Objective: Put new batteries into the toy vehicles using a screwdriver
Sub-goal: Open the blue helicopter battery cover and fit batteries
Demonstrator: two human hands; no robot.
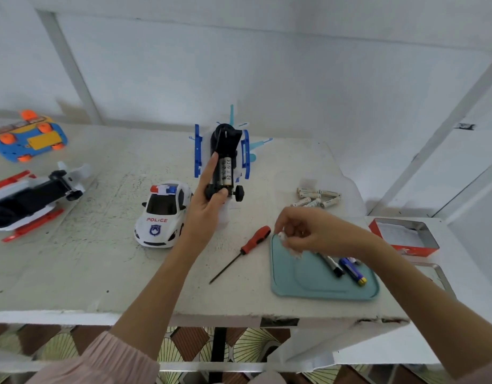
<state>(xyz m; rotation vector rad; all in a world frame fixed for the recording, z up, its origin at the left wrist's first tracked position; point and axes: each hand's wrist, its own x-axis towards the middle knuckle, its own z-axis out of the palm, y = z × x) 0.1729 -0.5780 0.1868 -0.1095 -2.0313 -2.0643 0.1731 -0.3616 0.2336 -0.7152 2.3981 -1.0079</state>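
Note:
My left hand (207, 202) grips a blue and black toy helicopter (225, 153) turned belly-up on the table, batteries showing in its open compartment. My right hand (303, 231) hovers over the far left corner of a teal tray (308, 278) and pinches a small white object. On the tray lie old batteries (350, 270). An orange-handled screwdriver (247, 248) lies on the table between my hands. A heap of white new batteries (318, 198) rests to the right of the helicopter.
A white police car (163, 214) stands left of my left hand. A red and white toy aircraft (31, 200) lies upside down at far left, with a blue and orange car (29, 137) belly-up behind it. A red tin (405, 236) sits at the right.

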